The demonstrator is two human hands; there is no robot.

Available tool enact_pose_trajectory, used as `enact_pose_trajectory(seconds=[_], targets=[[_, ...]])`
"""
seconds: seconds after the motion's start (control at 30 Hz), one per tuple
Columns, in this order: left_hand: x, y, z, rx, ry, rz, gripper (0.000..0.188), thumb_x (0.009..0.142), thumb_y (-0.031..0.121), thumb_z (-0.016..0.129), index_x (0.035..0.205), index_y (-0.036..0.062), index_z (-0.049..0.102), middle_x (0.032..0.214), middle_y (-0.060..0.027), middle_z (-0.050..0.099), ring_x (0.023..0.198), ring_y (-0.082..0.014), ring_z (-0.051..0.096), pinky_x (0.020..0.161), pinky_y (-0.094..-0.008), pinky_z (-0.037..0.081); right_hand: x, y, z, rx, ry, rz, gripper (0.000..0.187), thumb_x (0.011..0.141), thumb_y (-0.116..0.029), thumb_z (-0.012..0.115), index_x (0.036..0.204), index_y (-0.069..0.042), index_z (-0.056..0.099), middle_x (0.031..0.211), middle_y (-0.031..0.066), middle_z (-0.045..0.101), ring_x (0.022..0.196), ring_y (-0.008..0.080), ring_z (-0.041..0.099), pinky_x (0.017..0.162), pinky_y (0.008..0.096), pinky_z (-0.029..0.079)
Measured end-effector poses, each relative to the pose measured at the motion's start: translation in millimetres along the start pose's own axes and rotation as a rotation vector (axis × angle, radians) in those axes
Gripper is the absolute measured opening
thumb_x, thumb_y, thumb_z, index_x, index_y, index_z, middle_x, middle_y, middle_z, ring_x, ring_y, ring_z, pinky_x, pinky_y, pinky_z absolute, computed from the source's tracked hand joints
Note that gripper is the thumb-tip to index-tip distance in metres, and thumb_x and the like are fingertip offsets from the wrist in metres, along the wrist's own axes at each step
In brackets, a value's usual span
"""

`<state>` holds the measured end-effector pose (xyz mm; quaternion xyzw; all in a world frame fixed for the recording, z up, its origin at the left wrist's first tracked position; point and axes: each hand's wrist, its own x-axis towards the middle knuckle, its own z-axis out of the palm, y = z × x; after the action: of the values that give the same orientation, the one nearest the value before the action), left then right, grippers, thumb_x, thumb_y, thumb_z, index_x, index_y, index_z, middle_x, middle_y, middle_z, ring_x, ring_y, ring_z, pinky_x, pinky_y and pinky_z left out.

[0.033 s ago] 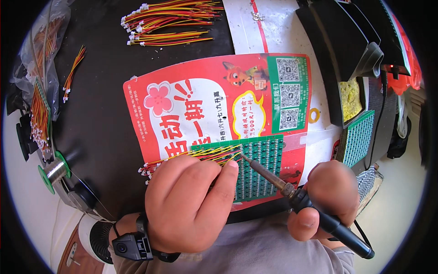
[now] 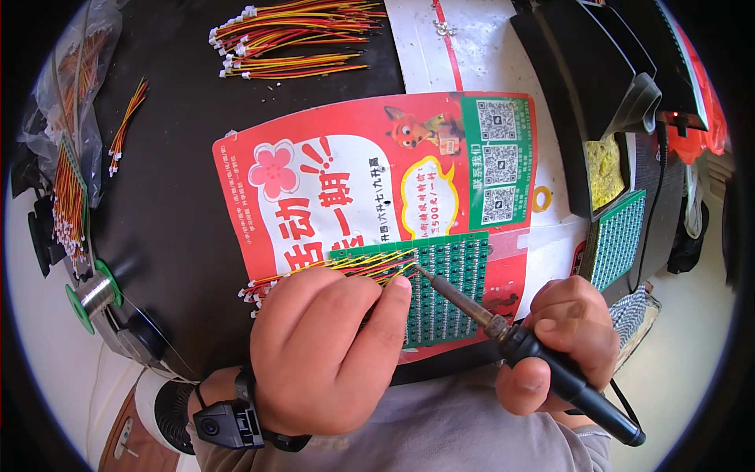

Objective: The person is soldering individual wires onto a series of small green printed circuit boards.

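Circuit board (image 2: 460,259): wires laid over left part, soldering iron tip at wire ends

Lies on a red and white leaflet (image 2: 236,181), partly covered by the left hand (image 2: 330,346). Shows green, with close rows of small components. Carries yellow and red wires (image 2: 354,262) across its far left part, with white connectors (image 2: 248,293) protruding past its left edge.

Left hand: over the left part of the board, back upward, fingers bent, one fingertip down among the wires. Underside hidden; cannot tell whether pinching a wire or merely pressing. Bears a black camera-like device (image 2: 222,425) at the wrist, left of the board and nearer the body.

Right hand (image 2: 578,326): just beyond the near right corner of the board, wrapped around the black handle of the soldering iron (image 2: 519,346). Slants the iron over the board, tip close to the wire ends. Cannot tell whether in contact.

Surroundings, by position from the board:
- Well left: solder spool (image 2: 94,295) with green flanges.
- Beyond the far edge: pile of loose wires (image 2: 299,35).
- Far left: clear plastic bag (image 2: 110,31) containing more wires.
- Right: second green board (image 2: 617,240).
- Beyond and right: yellow ring (image 2: 541,199), then yellow sponge-like material (image 2: 604,175).
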<state>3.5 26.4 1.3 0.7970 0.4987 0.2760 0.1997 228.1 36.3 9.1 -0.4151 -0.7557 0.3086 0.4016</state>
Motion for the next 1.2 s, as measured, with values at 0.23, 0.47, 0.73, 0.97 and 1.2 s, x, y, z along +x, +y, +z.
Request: enact_pose_trajectory(seconds=[0.23, 0.47, 0.73, 0.97, 1.2], targets=[[-0.2, 0.5, 1.2, 0.001, 0.009, -0.008, 0.034, 0.060, -0.012, 0.072, 0.093, -0.0053, 0.073, 0.076, -0.0098, 0.060, 0.065, -0.0270, 0.058, 0.058, -0.0356, 0.046, -1.7, -0.7, -2.5, 0.032, 0.021, 0.003, 0.040, 0.081, -0.023, 0.083, 0.097, 0.001, 0.054, 0.064, 0.0060, 0.054, 0.052, 0.0204, 0.054, 0.046, 0.0317, 0.044], [0.7, 1.1, 1.2, -0.002, 0.017, -0.012, 0.033, 0.060, -0.012, 0.072, 0.092, -0.0052, 0.073, 0.077, -0.0103, 0.061, 0.066, -0.0277, 0.059, 0.058, -0.0362, 0.047, -3.3, -1.2, -1.1, 0.004, 0.035, 0.026, 0.040, 0.082, -0.025, 0.082, 0.096, 0.000, 0.054, 0.064, 0.0056, 0.054, 0.052, 0.0205, 0.054, 0.046, 0.0324, 0.044], [0.9, 0.1, 1.7, -0.003, 0.030, -0.031, 0.032, 0.061, -0.012, 0.072, 0.092, -0.0048, 0.072, 0.079, -0.0119, 0.062, 0.066, -0.0293, 0.060, 0.059, -0.0374, 0.049, -1.6, -1.3, -1.5, -0.007, 0.016, 0.018, 0.039, 0.081, -0.023, 0.081, 0.097, 0.000, 0.053, 0.063, 0.0053, 0.054, 0.050, 0.0202, 0.054, 0.045, 0.0321, 0.043], [1.3, 0.0, 1.3, -0.006, 0.031, -0.022, 0.032, 0.061, -0.012, 0.071, 0.092, -0.0054, 0.071, 0.079, -0.0125, 0.062, 0.066, -0.0298, 0.060, 0.059, -0.0378, 0.049, -1.0, -1.4, -2.8, 0.007, -0.003, 0.022, 0.038, 0.080, -0.020, 0.082, 0.096, 0.000, 0.054, 0.063, 0.0050, 0.054, 0.050, 0.0199, 0.054, 0.045, 0.0316, 0.043], [2.4, 1.1, 0.8, -0.010, 0.023, -0.032, 0.032, 0.062, -0.012, 0.071, 0.093, -0.0059, 0.071, 0.079, -0.0125, 0.062, 0.066, -0.0299, 0.060, 0.059, -0.0377, 0.049, -0.6, 0.2, 0.0, 0.016, 0.015, 0.008, 0.038, 0.080, -0.020, 0.082, 0.095, 0.000, 0.054, 0.062, 0.0046, 0.054, 0.049, 0.0196, 0.053, 0.043, 0.0304, 0.042]])
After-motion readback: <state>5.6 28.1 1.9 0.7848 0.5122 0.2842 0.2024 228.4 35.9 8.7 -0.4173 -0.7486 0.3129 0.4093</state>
